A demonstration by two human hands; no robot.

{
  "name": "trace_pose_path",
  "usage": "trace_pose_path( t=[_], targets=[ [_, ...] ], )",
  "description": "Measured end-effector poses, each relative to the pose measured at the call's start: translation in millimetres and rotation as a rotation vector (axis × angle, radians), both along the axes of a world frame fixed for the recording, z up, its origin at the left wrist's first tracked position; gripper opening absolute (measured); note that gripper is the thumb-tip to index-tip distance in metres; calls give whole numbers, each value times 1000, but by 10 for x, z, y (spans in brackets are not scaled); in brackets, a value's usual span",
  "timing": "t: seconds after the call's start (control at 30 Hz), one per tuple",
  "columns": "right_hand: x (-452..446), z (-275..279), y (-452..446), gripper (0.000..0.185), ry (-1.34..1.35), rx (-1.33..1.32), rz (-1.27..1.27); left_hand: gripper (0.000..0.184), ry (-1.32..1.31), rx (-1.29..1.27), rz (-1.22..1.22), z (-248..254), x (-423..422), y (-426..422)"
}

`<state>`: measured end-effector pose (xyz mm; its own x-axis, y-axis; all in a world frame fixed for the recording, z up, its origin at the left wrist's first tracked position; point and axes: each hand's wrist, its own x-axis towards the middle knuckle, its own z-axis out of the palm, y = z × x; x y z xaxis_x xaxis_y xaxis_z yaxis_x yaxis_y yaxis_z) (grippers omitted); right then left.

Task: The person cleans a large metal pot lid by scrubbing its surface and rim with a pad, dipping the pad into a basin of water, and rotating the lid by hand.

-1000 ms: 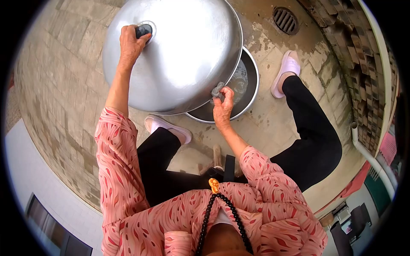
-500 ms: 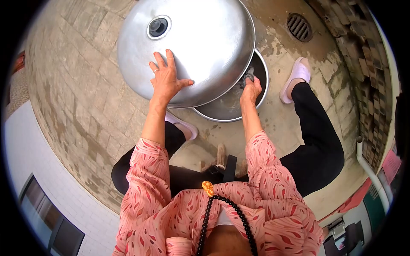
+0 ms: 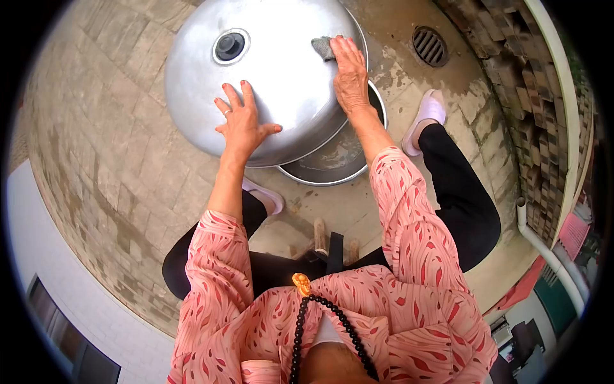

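A large domed metal lid (image 3: 281,70) with a black knob (image 3: 230,46) lies tilted over a metal basin (image 3: 332,160) that has water in it. My left hand (image 3: 242,128) rests on the lid's near side, fingers spread wide, with a ring on one finger. On the lid's right side my right hand (image 3: 352,80) presses a grey scouring pad (image 3: 323,48) against the metal. The pad sticks out to the left of the fingertips, and the rest of it is hidden under them. Most of the basin is covered by the lid.
A round drain grate (image 3: 430,46) is set in the wet paving at the upper right. A stacked brick or tile wall (image 3: 537,109) curves along the right, with a white pipe (image 3: 543,246) near it. My feet in light slippers (image 3: 425,118) flank the basin.
My right hand has come up out of the basin with the scouring pad and now has it on the lid's right side. My left hand stays spread on the lid.
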<state>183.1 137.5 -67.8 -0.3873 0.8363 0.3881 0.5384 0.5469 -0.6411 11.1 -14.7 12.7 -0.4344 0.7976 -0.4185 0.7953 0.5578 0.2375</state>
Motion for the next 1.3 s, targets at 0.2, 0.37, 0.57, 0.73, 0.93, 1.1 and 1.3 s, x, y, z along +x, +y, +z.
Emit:
trace_pose_path(
  t=[0.2,0.37,0.57,0.73,0.93,1.1,1.3],
  targets=[
    [186,185,-665,38,-154,-16,179,123,44,-25,2,-8,-16,-43],
    [-16,14,26,33,8,-30,-69,122,54,-34,-6,-8,-20,-41],
    [22,125,-883,27,29,-58,149,122,60,8,-27,-58,-49,-54],
    [92,257,223,21,-53,-10,-83,123,62,-16,-39,-29,-45,-65],
    [100,277,-68,24,-99,69,-19,122,45,13,-24,-56,-46,-79],
    [192,376,-459,24,-15,-36,107,121,14,75,-24,-121,-61,-107],
    [160,212,89,13,-5,19,-69,120,6,40,-3,-75,-51,-63]
  ],
)
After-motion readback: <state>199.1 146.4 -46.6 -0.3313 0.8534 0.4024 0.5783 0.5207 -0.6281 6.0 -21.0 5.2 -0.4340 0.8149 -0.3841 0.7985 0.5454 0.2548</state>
